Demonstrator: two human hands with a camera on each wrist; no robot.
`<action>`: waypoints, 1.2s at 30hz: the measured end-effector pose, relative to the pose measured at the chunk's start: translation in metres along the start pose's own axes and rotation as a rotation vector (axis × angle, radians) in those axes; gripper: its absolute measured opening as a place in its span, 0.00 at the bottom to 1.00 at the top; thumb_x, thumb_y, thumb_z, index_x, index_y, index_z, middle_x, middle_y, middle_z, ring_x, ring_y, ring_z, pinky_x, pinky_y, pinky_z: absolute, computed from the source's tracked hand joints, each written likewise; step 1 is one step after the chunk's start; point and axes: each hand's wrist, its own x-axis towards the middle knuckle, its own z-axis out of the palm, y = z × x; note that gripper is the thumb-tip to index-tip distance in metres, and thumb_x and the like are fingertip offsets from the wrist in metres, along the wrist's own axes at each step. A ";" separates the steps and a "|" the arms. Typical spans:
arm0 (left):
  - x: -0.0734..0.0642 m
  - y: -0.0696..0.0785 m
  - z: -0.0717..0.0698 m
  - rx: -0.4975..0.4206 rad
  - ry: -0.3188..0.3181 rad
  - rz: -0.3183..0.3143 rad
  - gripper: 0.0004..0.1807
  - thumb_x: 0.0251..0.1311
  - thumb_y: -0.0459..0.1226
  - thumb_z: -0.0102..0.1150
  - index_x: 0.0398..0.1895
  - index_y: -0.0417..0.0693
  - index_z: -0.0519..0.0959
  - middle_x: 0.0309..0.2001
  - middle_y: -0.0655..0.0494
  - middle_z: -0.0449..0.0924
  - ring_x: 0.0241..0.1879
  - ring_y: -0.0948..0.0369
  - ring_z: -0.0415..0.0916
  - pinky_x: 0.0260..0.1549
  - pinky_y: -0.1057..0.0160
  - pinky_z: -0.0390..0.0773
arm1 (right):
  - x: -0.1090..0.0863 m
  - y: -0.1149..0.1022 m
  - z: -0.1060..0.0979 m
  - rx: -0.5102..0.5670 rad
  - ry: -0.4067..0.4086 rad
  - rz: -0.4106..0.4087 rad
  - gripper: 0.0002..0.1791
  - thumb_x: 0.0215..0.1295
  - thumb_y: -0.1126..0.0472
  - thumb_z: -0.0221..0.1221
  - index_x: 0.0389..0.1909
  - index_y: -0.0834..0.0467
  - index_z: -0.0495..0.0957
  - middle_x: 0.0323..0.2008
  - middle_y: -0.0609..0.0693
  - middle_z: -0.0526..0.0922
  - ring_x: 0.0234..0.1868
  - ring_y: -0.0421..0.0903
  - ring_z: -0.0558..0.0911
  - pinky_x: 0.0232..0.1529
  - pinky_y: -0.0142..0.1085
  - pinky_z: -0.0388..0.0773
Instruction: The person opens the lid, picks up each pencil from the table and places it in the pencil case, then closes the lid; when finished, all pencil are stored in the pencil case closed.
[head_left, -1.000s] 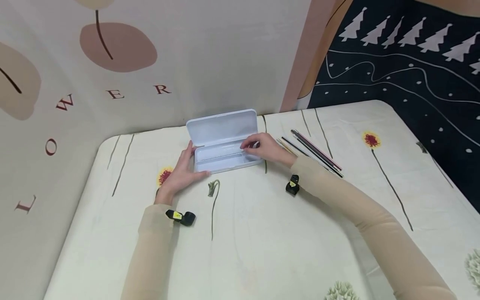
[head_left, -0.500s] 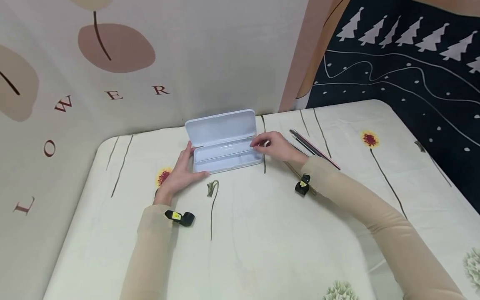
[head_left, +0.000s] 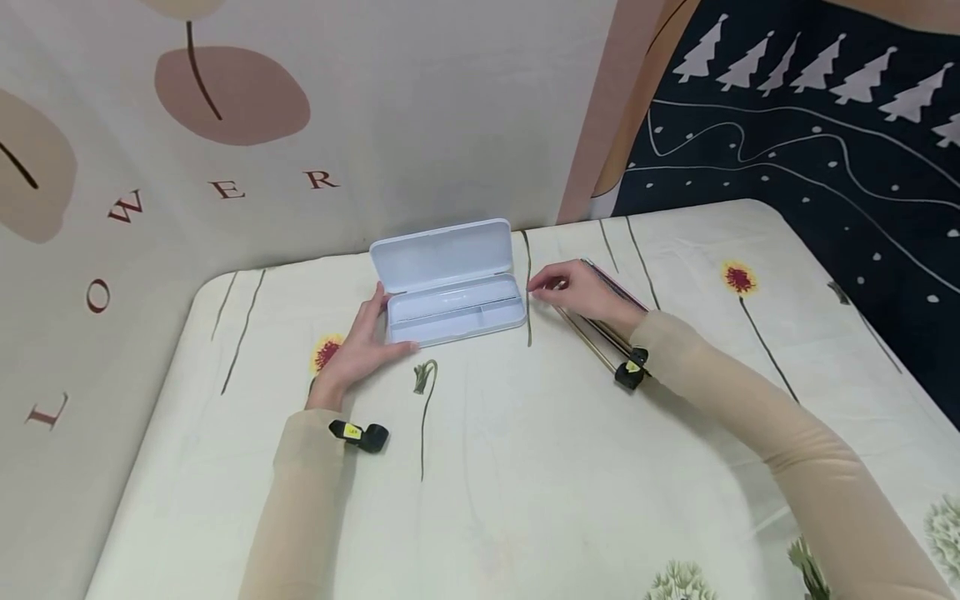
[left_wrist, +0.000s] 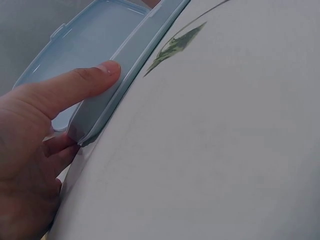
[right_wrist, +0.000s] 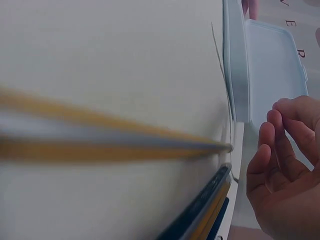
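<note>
A pale blue pencil case [head_left: 444, 257] stands with its lid raised, its long and small compartments showing. My left hand [head_left: 362, 348] grips the left end of the case. In the left wrist view the thumb [left_wrist: 95, 82] lies on its front wall, other fingers at the end behind. My right hand [head_left: 581, 287] hovers to the right of the case, fingers loosely bent, with nothing seen between them in the right wrist view. Beneath that hand and wrist lie several slim pencils; a gold-toned pencil [head_left: 590, 342] is partly covered by the wrist camera. One yellow and silver pencil [right_wrist: 125, 135] looms blurred in the right wrist view.
A white cloth with printed flowers [head_left: 739, 278] covers the table [head_left: 525, 467]. Behind the case rises a pale wall hanging [head_left: 465, 108] with red letters. At the back right hangs a dark cloth [head_left: 795, 142] with white trees.
My right hand has moved right, from over the case's right compartment to above the pencils. My left hand keeps its hold on the case, which has stayed in place.
</note>
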 end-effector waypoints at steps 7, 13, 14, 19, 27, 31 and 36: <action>0.002 -0.006 0.001 0.005 0.006 0.007 0.63 0.52 0.41 0.72 0.77 0.47 0.32 0.74 0.43 0.45 0.73 0.53 0.39 0.70 0.48 0.41 | -0.012 0.007 -0.011 0.001 0.021 0.042 0.09 0.65 0.67 0.60 0.44 0.65 0.83 0.42 0.56 0.83 0.40 0.49 0.76 0.40 0.35 0.72; 0.002 -0.007 0.001 -0.004 0.006 0.018 0.61 0.53 0.41 0.72 0.77 0.44 0.34 0.75 0.44 0.43 0.73 0.53 0.39 0.70 0.48 0.41 | -0.023 0.018 -0.025 -0.026 0.049 0.039 0.09 0.65 0.67 0.60 0.44 0.65 0.83 0.43 0.57 0.83 0.41 0.47 0.76 0.40 0.33 0.72; 0.002 -0.007 0.001 -0.006 0.006 0.021 0.61 0.53 0.41 0.72 0.77 0.44 0.34 0.75 0.43 0.43 0.73 0.53 0.39 0.70 0.48 0.41 | -0.025 0.020 -0.028 -0.031 0.053 0.046 0.10 0.65 0.66 0.60 0.44 0.65 0.83 0.43 0.57 0.83 0.41 0.47 0.76 0.40 0.33 0.72; 0.002 -0.007 0.001 -0.026 0.006 0.028 0.60 0.53 0.39 0.71 0.76 0.41 0.35 0.74 0.41 0.44 0.73 0.51 0.39 0.70 0.48 0.41 | -0.034 0.028 -0.040 -0.052 0.067 0.074 0.10 0.66 0.65 0.60 0.45 0.65 0.83 0.42 0.57 0.83 0.39 0.46 0.76 0.39 0.31 0.72; -0.001 0.004 0.000 -0.051 -0.005 0.032 0.57 0.55 0.35 0.69 0.75 0.37 0.35 0.73 0.36 0.44 0.73 0.48 0.38 0.70 0.48 0.39 | -0.048 0.037 -0.055 -0.080 0.103 0.158 0.11 0.66 0.63 0.61 0.45 0.64 0.83 0.44 0.56 0.83 0.42 0.47 0.76 0.40 0.32 0.72; -0.007 0.022 -0.002 -0.073 -0.008 0.042 0.55 0.55 0.29 0.67 0.73 0.31 0.36 0.72 0.31 0.45 0.73 0.43 0.38 0.69 0.45 0.38 | -0.053 0.041 -0.062 -0.097 0.125 0.204 0.11 0.67 0.62 0.60 0.46 0.62 0.83 0.45 0.55 0.82 0.42 0.48 0.76 0.39 0.32 0.72; -0.003 0.014 0.000 -0.059 -0.009 0.020 0.54 0.55 0.32 0.69 0.74 0.34 0.38 0.72 0.35 0.46 0.73 0.47 0.39 0.70 0.48 0.38 | -0.060 0.045 -0.068 -0.127 0.136 0.213 0.12 0.68 0.62 0.58 0.47 0.63 0.82 0.45 0.58 0.82 0.43 0.50 0.76 0.38 0.29 0.73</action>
